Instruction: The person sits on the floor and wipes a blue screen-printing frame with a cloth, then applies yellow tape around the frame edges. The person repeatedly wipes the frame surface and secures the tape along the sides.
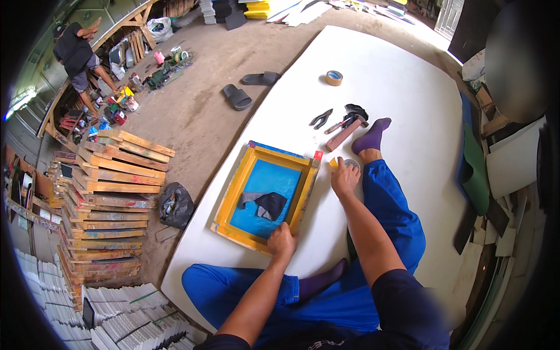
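While sitting on a large white table (402, 87) with legs in blue trousers spread apart, a person works on a yellow wooden screen-printing frame (265, 195) lying flat between the knees. Seen from the head camera, the frame holds a blue mesh with a dark cloth (265, 204) resting on it. The left hand (282, 240) grips the frame's near edge, fingers curled over the wood. The right hand (345, 177) lies just beside the frame's right corner, closed on a roll of tape (352, 164), with a short yellow strip showing at the fingertips. Near the foot in a purple sock (371, 136) lie a hammer (344, 133) and pliers (321, 118), close together. Farther up the table, well apart, sits another tape roll (334, 77). On the floor to the left stands a tall stack of wooden frames (111, 198), with a pair of dark sandals (248, 88) beyond it. At the far left, another person (79, 55) bends over clutter.
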{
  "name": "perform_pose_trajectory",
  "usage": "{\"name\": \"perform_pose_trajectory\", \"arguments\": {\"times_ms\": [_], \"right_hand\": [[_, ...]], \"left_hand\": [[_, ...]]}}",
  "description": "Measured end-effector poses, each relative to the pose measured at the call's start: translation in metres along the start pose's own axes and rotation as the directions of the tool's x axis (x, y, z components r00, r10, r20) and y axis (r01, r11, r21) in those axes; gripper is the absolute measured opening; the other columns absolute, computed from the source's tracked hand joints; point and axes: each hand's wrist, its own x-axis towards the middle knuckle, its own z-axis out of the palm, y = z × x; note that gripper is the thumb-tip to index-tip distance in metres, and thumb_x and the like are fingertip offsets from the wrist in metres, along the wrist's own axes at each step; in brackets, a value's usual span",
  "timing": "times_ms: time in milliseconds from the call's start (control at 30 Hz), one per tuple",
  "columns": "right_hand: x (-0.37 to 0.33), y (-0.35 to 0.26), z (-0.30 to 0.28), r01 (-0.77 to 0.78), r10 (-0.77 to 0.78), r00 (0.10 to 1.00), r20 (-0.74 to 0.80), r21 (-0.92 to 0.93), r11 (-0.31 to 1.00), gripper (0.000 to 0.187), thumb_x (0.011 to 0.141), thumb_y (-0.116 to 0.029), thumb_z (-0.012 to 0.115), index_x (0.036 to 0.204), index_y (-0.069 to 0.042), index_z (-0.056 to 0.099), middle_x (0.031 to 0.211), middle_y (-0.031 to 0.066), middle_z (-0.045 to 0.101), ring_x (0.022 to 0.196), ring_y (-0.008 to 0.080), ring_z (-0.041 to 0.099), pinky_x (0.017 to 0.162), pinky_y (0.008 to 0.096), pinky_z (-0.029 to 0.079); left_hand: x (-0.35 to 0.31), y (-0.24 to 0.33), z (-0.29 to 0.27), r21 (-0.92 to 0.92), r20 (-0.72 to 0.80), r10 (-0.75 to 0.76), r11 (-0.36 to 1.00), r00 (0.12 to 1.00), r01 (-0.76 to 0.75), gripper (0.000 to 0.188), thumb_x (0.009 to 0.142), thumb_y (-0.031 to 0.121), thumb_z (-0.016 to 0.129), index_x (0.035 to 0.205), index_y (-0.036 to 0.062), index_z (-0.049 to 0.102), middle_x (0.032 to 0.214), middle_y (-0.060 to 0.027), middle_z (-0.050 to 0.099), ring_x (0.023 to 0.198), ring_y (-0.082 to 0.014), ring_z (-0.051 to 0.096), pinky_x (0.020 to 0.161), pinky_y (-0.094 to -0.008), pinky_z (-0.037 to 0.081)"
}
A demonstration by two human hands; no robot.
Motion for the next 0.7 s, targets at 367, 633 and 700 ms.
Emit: {"name": "perform_pose_trajectory", "arguments": {"times_ms": [367,633,700], "right_hand": [[0.013,0.020,0.039,-0.038,0.044,0.996,-0.072,0.081,0.996,0.022,0.094,-0.033,0.069,0.107,-0.018,0.078,0.102,0.0107,0.077,0.097,0.0364,0.071,0.098,0.0550,0.044],[-0.020,0.007,0.006,-0.132,-0.019,0.989,0.146,0.935,0.329,0.023,0.102,-0.022,0.072,0.103,0.001,0.072,0.078,0.0014,0.066,0.066,0.0079,0.058,0.058,0.0257,0.047],[-0.049,-0.018,-0.042,-0.241,-0.139,0.952,0.273,0.947,0.212,0.022,0.103,-0.023,0.071,0.103,-0.001,0.072,0.077,0.0006,0.066,0.063,0.0072,0.057,0.055,0.0254,0.044]], "left_hand": [[-0.002,-0.088,-0.046,-0.059,-0.181,0.446,0.885,0.877,-0.462,0.040,0.085,0.048,0.081,0.098,0.0101,0.078,0.105,-0.0087,0.077,0.104,-0.0310,0.068,0.095,-0.0437,0.047],[0.006,-0.071,-0.073,-0.633,-0.244,0.214,0.704,0.946,-0.322,0.030,0.092,0.029,0.082,0.100,0.0011,0.076,0.093,-0.0128,0.077,0.093,-0.0253,0.073,0.085,-0.0380,0.056],[0.009,-0.044,-0.097,-0.735,-0.194,0.191,0.621,0.962,-0.272,0.033,0.094,0.030,0.081,0.108,0.0001,0.075,0.098,-0.0113,0.077,0.096,-0.0197,0.072,0.085,-0.0335,0.056]]}}
